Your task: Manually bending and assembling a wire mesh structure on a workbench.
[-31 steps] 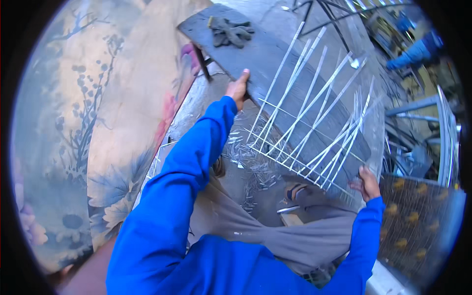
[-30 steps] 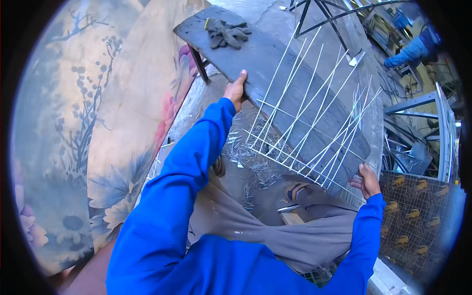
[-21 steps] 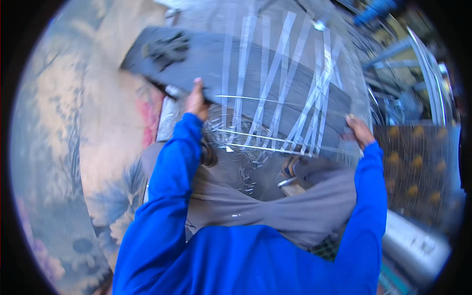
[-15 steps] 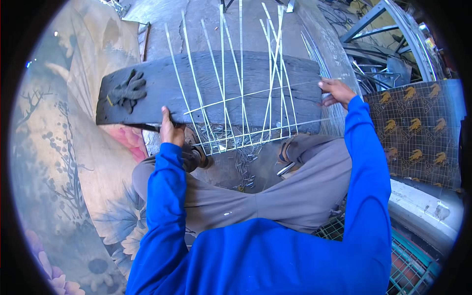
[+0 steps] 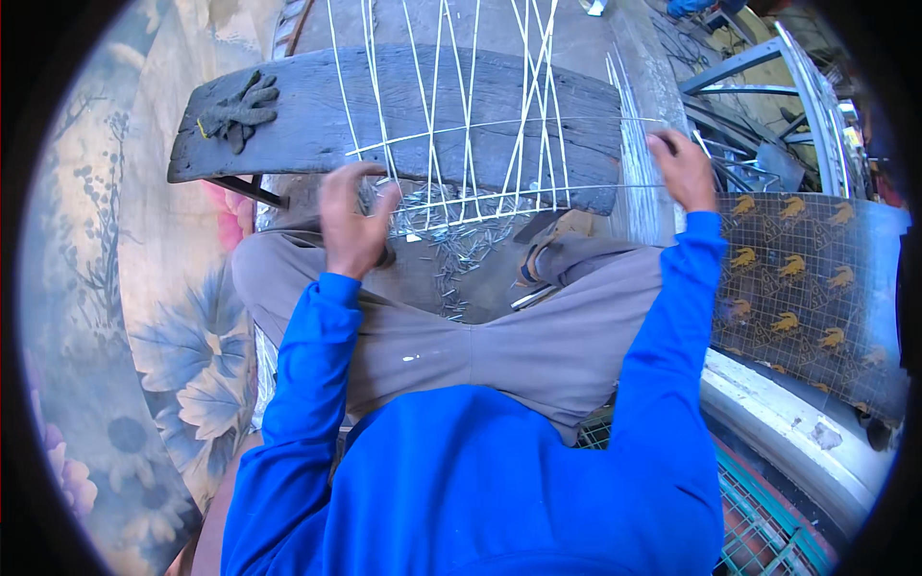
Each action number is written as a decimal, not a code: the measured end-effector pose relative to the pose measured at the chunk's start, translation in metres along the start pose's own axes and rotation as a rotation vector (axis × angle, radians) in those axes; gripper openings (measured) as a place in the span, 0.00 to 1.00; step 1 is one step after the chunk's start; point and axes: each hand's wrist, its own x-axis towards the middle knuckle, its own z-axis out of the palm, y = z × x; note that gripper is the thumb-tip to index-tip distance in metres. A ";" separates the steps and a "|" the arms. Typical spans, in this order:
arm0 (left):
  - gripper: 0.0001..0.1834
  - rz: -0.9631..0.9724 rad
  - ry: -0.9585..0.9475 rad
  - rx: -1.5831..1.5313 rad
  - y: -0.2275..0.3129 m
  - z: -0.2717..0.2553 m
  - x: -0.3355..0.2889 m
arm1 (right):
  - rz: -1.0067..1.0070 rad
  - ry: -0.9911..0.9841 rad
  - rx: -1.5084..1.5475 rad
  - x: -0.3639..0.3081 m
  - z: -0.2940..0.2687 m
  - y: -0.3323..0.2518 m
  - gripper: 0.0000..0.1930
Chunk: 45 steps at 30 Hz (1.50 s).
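Note:
A lattice of thin, pale strips [image 5: 468, 134], which look like split bamboo, lies across a dark wooden plank [image 5: 317, 106]. Several long strips fan away from me; two cross-strips run sideways over them. Near the lattice's left lower corner is my left hand [image 5: 353, 223], slightly blurred, with thumb and fingers curved apart and nothing visible between them. Beyond the plank's right end, my right hand [image 5: 688, 173] has its fingers bent in close to the thumb. The far cross-strip's thin end passes just above those fingertips; whether they hold anything is hidden.
A dark work glove [image 5: 238, 110] rests on the plank's left end. Short metal-like scraps [image 5: 451, 254] litter the floor between my feet. A bundle of thin rods [image 5: 636, 182] lies at right, near a metal frame [image 5: 735, 65] and a patterned dark board [image 5: 797, 278]. Flowered cloth [image 5: 182, 317] spreads at left.
My left hand has come off the plank's near edge, its fingers now spread by the lattice's corner. My right hand has shifted up and outward. The plank and lattice appear higher in view.

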 end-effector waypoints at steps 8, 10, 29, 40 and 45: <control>0.39 0.224 -0.450 0.154 0.032 0.059 -0.007 | -0.304 -0.139 -0.127 -0.094 0.078 -0.093 0.17; 0.39 0.285 -0.552 0.174 0.027 0.057 0.002 | -0.297 -0.101 -0.125 -0.101 0.083 -0.089 0.16; 0.65 0.354 -0.515 0.211 0.018 0.062 0.043 | -0.228 -0.026 -0.132 -0.120 0.100 -0.087 0.14; 0.75 0.598 -0.721 0.279 0.057 0.105 0.064 | -0.234 -0.095 -0.185 -0.103 0.100 -0.105 0.25; 0.73 0.580 -0.727 0.209 0.059 0.113 0.063 | -0.193 0.139 -0.028 -0.062 0.099 -0.079 0.12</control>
